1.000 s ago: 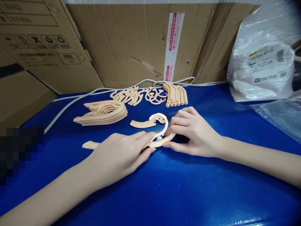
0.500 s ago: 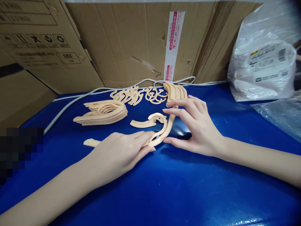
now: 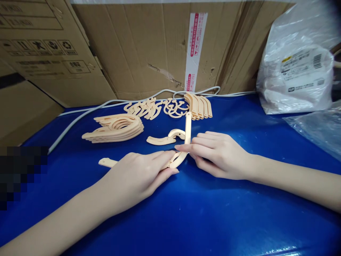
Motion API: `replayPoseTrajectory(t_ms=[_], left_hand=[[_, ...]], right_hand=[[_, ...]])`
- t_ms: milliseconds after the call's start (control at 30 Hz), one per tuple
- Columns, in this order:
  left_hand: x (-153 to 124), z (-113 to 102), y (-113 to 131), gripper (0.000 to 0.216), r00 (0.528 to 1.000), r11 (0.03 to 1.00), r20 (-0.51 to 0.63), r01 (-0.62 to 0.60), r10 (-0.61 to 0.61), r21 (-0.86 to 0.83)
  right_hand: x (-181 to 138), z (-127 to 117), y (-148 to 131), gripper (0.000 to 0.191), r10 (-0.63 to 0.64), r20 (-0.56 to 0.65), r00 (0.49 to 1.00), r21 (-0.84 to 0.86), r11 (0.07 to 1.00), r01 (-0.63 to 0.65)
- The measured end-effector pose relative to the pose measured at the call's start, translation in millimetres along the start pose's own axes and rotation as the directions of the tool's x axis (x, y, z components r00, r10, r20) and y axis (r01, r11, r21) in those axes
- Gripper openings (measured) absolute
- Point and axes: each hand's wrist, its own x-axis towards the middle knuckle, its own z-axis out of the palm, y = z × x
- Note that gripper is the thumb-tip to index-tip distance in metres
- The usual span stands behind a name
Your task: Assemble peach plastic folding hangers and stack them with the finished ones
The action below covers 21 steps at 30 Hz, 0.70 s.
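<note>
From here I see both forearms resting low over the blue tabletop (image 3: pixel 213 217), coming in from either side and meeting near the middle. The left hand (image 3: pixel 146 174) lies palm down, knuckles up, its fingers reaching to the right and its thumb stretched along the near side. It is closed on a cream plastic hanger (image 3: pixel 188 128), covering much of one arm; that arm's end pokes out beyond the far side of the wrist, to the left.

The right hand (image 3: pixel 220 153) comes in from the other side, back of the hand up, the index finger held straight across the hanger and the other fingers bent. The thumb is mostly tucked out of sight, so I can't tell whether this hand pinches the piece or only presses on it.

The hanger sits between the two hands, bent at its joint just past the left fingertips, with its other arm pointing away toward the pile of curved arms (image 3: pixel 202 106). Just beyond the fingers lies a loose cream piece (image 3: pixel 160 140), and farther left a stack of folded hangers (image 3: pixel 114 133).
</note>
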Motion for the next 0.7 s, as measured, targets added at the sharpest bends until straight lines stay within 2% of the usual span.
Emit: replayPoseTrajectory(t_ms=[333, 567, 700], left_hand=[[-3.4, 1.1, -0.5, 0.03, 0.999, 1.0, -0.028, -0.014, 0.015, 0.027], [-2.1, -0.8, 0.2, 0.021, 0.994, 0.994, -0.035, -0.108, 0.108, -0.006], [-1.7, -1.0, -0.9, 0.019, 0.99, 0.99, -0.028, -0.135, 0.136, 0.035]], right_hand=[[0.6, -0.9, -1.5, 0.026, 0.042, 0.009, 0.999, 0.036, 0.998, -0.043], [1.6, 0.0, 2.0, 0.029, 0.255, 0.035, 0.966, 0.168, 0.952, -0.257], [1.0, 1.4, 3.1, 0.021, 0.336, 0.026, 0.942, 0.183, 0.924, -0.335]])
